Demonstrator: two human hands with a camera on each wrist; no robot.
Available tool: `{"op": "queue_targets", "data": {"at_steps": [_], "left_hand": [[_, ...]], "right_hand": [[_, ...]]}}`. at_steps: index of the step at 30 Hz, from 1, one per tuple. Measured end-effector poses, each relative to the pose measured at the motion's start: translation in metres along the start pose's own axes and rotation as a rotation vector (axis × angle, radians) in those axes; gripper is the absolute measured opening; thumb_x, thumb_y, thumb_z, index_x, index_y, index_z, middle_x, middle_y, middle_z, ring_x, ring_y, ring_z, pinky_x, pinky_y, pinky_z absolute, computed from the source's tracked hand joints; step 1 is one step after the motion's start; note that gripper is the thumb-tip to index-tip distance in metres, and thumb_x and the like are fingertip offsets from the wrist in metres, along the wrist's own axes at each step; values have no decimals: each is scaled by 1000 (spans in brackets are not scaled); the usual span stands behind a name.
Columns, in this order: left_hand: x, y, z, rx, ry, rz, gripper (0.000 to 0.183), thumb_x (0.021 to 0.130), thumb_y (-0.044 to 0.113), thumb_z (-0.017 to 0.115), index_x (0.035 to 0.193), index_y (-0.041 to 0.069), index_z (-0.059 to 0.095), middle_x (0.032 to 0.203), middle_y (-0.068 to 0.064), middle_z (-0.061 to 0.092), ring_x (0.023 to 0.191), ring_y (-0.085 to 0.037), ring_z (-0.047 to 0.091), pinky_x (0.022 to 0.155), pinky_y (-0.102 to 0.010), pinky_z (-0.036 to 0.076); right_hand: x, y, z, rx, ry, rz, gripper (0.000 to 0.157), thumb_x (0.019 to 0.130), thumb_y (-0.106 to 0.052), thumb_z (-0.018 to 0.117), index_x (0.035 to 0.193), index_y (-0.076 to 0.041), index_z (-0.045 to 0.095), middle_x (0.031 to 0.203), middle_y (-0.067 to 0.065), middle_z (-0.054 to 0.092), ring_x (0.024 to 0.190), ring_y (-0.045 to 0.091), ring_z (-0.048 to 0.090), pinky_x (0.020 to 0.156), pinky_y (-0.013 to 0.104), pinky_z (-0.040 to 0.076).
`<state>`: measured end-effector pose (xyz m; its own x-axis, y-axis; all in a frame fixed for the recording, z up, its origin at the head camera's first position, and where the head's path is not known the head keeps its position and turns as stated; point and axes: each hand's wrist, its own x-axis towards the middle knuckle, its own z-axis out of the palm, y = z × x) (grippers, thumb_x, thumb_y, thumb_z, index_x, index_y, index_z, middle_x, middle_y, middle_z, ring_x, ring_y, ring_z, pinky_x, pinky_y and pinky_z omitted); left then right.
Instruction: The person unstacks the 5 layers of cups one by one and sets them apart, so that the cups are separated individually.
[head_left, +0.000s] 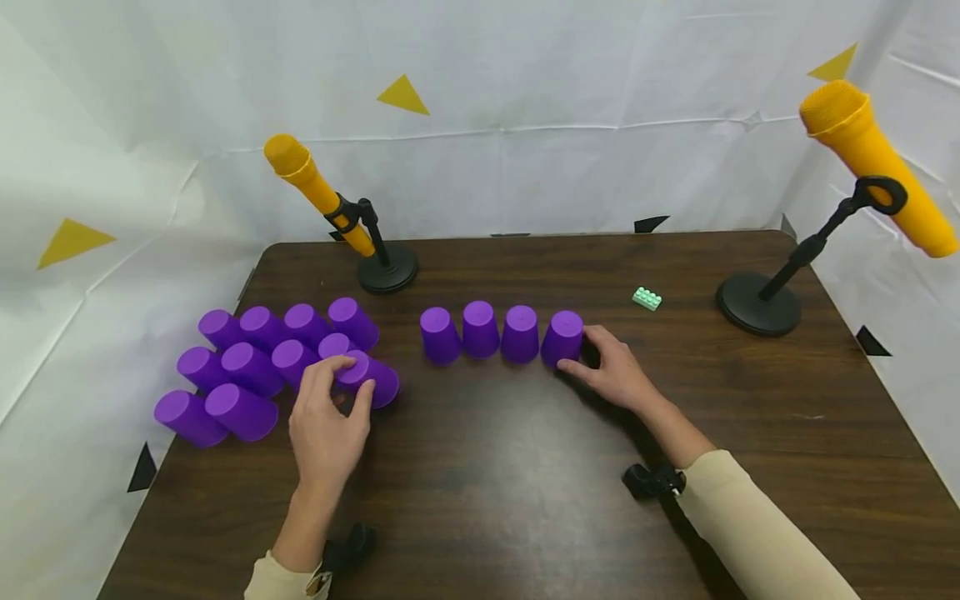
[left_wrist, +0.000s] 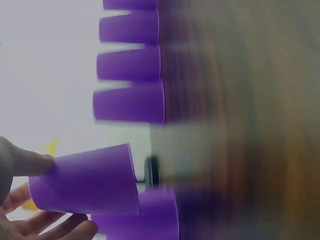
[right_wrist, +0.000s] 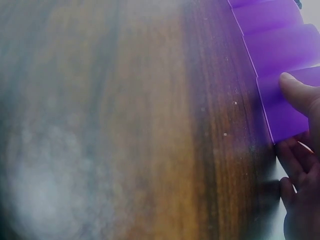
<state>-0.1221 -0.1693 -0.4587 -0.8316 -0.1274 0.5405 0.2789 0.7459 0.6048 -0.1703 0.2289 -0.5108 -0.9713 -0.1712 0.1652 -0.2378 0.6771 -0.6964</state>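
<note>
My left hand [head_left: 326,437] holds an upside-down purple cup [head_left: 379,382] near its closed end, thumb on one side and fingers on the other. In the left wrist view this cup [left_wrist: 87,180] is tilted, and its rim is raised off the table. Several upside-down purple cups [head_left: 242,412] stand grouped at the left beside that hand. In the middle, a short row of upside-down purple cups [head_left: 478,330] stands side by side. My right hand [head_left: 618,375] grips the row's rightmost cup [head_left: 562,337], thumb at its near side; its rim is on the table in the right wrist view.
A yellow microphone [head_left: 318,187] on a black stand [head_left: 387,268] is at the back left. Another yellow microphone [head_left: 885,167] leans in a black stand [head_left: 759,305] at the right. A small mint-green toy brick [head_left: 647,298] lies between the row and that stand. White sheeting surrounds the dark wooden table [head_left: 480,500].
</note>
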Motion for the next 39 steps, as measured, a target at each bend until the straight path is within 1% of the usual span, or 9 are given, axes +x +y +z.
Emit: {"op": "queue_targets", "data": {"at_steps": [4, 9, 12, 16, 23, 28, 31, 35, 39], "left_hand": [[-7, -17, -28, 105, 102, -40, 32, 80, 20, 81, 109, 12, 68, 110, -5, 65, 85, -20, 61, 65, -32, 46], [-8, -41, -48, 232, 151, -109, 29, 79, 22, 81, 104, 12, 70, 104, -10, 66, 85, -29, 63, 63, -47, 48], [-9, -50, -52, 274, 156, -150, 29, 77, 21, 81, 102, 11, 71, 102, -12, 67, 84, -33, 64, 61, -55, 48], [-10, -56, -53, 288, 147, -183, 29, 77, 20, 82, 101, 9, 71, 101, -13, 67, 84, -36, 64, 63, -57, 48], [-12, -60, -52, 275, 141, -181, 30, 77, 20, 82, 101, 7, 70, 100, -15, 67, 85, -36, 63, 65, -57, 47], [-14, -60, -52, 276, 138, -182, 31, 77, 19, 83, 102, 8, 69, 102, -14, 66, 86, -36, 63, 65, -57, 47], [-14, -55, -57, 304, 163, -180, 31, 77, 20, 83, 102, 8, 69, 100, -14, 65, 81, -34, 62, 61, -57, 47], [-9, -36, -64, 323, 220, -115, 29, 79, 22, 80, 102, 8, 69, 99, -14, 65, 74, -31, 62, 55, -53, 46], [0, -10, -54, 239, 185, -5, 30, 82, 22, 77, 107, 7, 68, 103, -13, 65, 80, -28, 66, 58, -45, 52]], "right_hand": [[0, 0, -1, 11, 2, -1, 60, 86, -29, 77, 133, 0, 54, 128, 19, 58, 122, 35, 53, 103, 54, 39], [0, 0, -2, 14, -3, 10, 61, 87, -29, 77, 134, 0, 53, 129, 20, 57, 123, 36, 52, 104, 53, 39], [0, 0, -2, 10, -9, 13, 61, 87, -30, 76, 135, 0, 53, 130, 19, 57, 124, 35, 52, 104, 53, 38], [-1, 0, -1, 8, -14, 15, 62, 87, -31, 76, 136, -1, 52, 130, 19, 57, 124, 35, 51, 104, 54, 38], [-1, 1, 0, 2, -17, 18, 62, 87, -32, 75, 136, -1, 52, 130, 19, 57, 124, 35, 51, 104, 55, 37], [0, 1, 1, 6, -20, 18, 62, 87, -32, 75, 136, -2, 52, 130, 19, 57, 124, 35, 52, 104, 55, 38], [0, 2, 1, 8, -20, 11, 61, 87, -32, 75, 135, -2, 53, 129, 18, 57, 123, 34, 52, 103, 54, 38], [1, 3, 2, 3, -10, 1, 60, 87, -32, 76, 134, -2, 54, 128, 18, 58, 122, 34, 53, 103, 54, 39], [1, 2, 1, 9, -9, 4, 60, 87, -32, 76, 135, -2, 53, 128, 18, 58, 122, 34, 53, 102, 54, 39]]}}
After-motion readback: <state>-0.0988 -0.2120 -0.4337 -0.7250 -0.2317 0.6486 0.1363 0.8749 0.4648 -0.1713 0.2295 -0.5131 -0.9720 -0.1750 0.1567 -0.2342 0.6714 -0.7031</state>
